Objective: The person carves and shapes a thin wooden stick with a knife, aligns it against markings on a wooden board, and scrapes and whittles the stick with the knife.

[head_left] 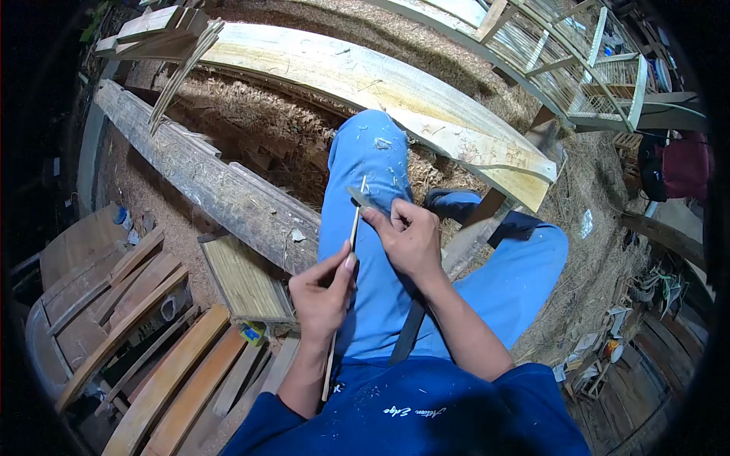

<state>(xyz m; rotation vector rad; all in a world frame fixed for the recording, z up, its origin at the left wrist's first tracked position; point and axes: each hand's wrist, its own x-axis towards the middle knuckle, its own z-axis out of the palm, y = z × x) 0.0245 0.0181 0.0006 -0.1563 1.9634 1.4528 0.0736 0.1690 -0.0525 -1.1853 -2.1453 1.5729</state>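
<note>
My left hand (323,292) pinches a thin bamboo-like strip (355,226) between thumb and fingertips. The strip runs up across the blue trouser knee, and its lower part passes behind the hand towards my lap. My right hand (409,237) is closed around a knife (359,197), whose short blade shows past the thumb and lies against the strip near its upper end. The grip inside the right hand is hidden. A long dark bar (411,328) shows below the right wrist; whether it belongs to the knife I cannot tell. Pale shavings (382,143) cling to the knee.
Beyond the knee lie a long pale plank (327,64) and a weathered beam (205,178). A bundle of thin strips (182,76) leans across at the upper left. Curved boards (171,384) lie lower left. A slatted wooden frame (601,76) stands upper right. Shavings cover the ground.
</note>
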